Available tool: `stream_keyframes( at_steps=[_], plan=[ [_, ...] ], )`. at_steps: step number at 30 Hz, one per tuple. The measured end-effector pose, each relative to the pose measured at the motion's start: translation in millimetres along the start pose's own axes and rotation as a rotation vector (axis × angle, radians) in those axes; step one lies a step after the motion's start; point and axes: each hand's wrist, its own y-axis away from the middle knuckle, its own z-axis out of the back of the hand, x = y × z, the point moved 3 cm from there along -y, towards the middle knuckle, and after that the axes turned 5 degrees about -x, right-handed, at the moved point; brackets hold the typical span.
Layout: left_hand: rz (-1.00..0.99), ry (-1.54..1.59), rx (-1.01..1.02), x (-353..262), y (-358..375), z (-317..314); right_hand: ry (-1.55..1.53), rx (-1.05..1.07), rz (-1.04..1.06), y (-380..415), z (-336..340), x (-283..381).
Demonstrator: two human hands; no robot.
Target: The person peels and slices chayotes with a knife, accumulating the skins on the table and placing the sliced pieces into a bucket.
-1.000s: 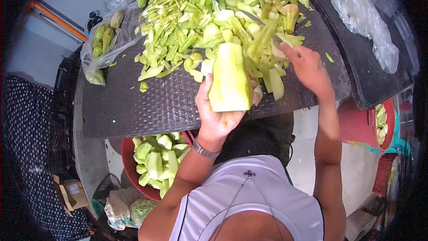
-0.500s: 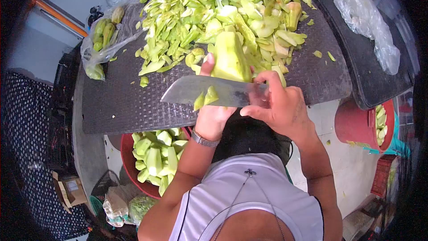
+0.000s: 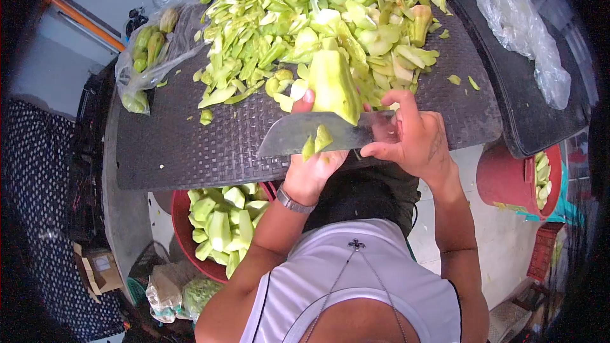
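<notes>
My left hand (image 3: 312,173), with a watch on its wrist, holds a peeled pale-green fruit (image 3: 332,82), which looks like a green papaya. The fruit stands tilted away from me, and part of my grip is hidden by the blade. In my right hand (image 3: 420,143) is a broad-bladed knife (image 3: 284,134), its tip pointing left. The blade lies across the near end of the fruit, and small green slivers (image 3: 323,137) cling to its flat side. Just beyond the fruit, a large heap of green peelings (image 3: 267,32) covers the tabletop.
The dark woven-textured table (image 3: 171,152) ends just before my body. Below on the left stands a red tub (image 3: 180,228) of peeled pieces; another red bucket (image 3: 505,181) is at right. A plastic bag (image 3: 130,82) of unpeeled fruits lies at left, crumpled plastic (image 3: 524,38) on the right-hand surface.
Both hands, the knife and the fruit have shifted a little to the right. The knife's blade has moved closer across the fruit's near end; the same slivers stay on it.
</notes>
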Motion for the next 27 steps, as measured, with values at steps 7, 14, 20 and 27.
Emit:
stream_keyframes(
  at_steps=[7,14,20,27],
  plan=[
    [0.106,-0.023,0.203,4.7,11.4,2.8,-0.133,-0.007,-0.214,-1.5,1.0,-43.7],
    [0.129,0.217,0.022,6.0,-4.3,16.6,-0.298,0.099,-0.255,2.5,-3.2,0.0],
    [0.136,0.283,0.127,5.0,2.3,27.0,-0.278,0.087,-0.129,-5.4,-11.3,-6.0],
    [0.212,0.316,0.197,4.9,6.9,24.6,-0.288,0.1,-0.161,-8.0,-8.0,-13.7]
  ],
)
